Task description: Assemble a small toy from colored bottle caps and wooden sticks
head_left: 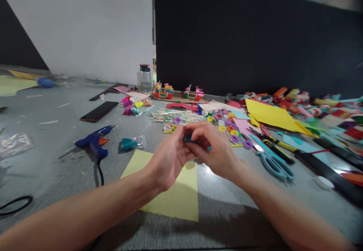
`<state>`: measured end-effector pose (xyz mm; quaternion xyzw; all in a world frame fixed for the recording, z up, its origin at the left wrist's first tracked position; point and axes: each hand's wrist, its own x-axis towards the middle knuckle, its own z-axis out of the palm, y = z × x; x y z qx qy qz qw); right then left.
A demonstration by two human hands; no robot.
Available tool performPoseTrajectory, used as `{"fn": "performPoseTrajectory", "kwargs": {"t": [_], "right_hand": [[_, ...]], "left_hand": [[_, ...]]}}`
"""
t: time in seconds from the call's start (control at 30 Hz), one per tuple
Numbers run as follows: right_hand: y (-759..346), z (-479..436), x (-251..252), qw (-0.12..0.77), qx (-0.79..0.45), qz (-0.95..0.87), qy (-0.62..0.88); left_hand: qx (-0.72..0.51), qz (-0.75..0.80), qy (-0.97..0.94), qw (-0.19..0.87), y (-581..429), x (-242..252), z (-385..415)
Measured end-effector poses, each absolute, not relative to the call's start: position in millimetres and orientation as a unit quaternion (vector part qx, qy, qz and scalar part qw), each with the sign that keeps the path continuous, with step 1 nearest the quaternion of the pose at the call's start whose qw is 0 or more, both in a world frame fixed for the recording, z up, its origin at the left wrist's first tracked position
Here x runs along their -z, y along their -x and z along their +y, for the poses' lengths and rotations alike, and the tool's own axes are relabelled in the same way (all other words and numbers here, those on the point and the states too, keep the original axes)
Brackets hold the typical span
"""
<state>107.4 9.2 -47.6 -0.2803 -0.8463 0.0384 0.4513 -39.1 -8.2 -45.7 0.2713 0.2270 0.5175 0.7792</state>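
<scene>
My left hand (pixel 170 160) and my right hand (pixel 214 149) meet above a sheet of pale yellow paper (pixel 176 202). Their fingers curl inward around a small blue piece (pixel 188 139), and most of it is hidden by them. A bit of lighter blue shows by the right fingers; whether it belongs to the same piece, I cannot tell. Left of the paper lies a teal lump in clear wrapping (pixel 129 144). Just beyond my hands are a pile of patterned sticks (pixel 172 115) and several coloured rings, such as a purple one (pixel 247 144).
A blue glue gun (pixel 95 141) with a black cord and a phone (pixel 100 111) lie left. Scissors (pixel 276 164), black-and-yellow tools and yellow paper (pixel 275 115) crowd the right. Two small colourful models (pixel 163 91) and a bottle (pixel 145 77) stand at the back.
</scene>
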Motion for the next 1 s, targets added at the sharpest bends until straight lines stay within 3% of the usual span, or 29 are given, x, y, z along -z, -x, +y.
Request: {"fn": "performPoseTrajectory", "kwargs": {"t": [0.4, 0.7, 0.9, 1.0], "right_hand": [[-113, 10, 41, 0.411, 0.016, -0.843, 0.347], [-111, 16, 41, 0.440, 0.014, -0.835, 0.330], [-113, 20, 47, 0.473, -0.055, -0.793, 0.379], [-113, 21, 49, 0.471, -0.071, -0.789, 0.387]], "left_hand": [[-0.577, 0.232, -0.358, 0.697, 36, 56, -6], [-0.566, 0.241, -0.402, 0.679, 38, 62, -2], [-0.521, 0.293, -0.602, 0.530, 46, 68, 8], [-0.508, 0.289, -0.631, 0.511, 48, 70, 13]]}}
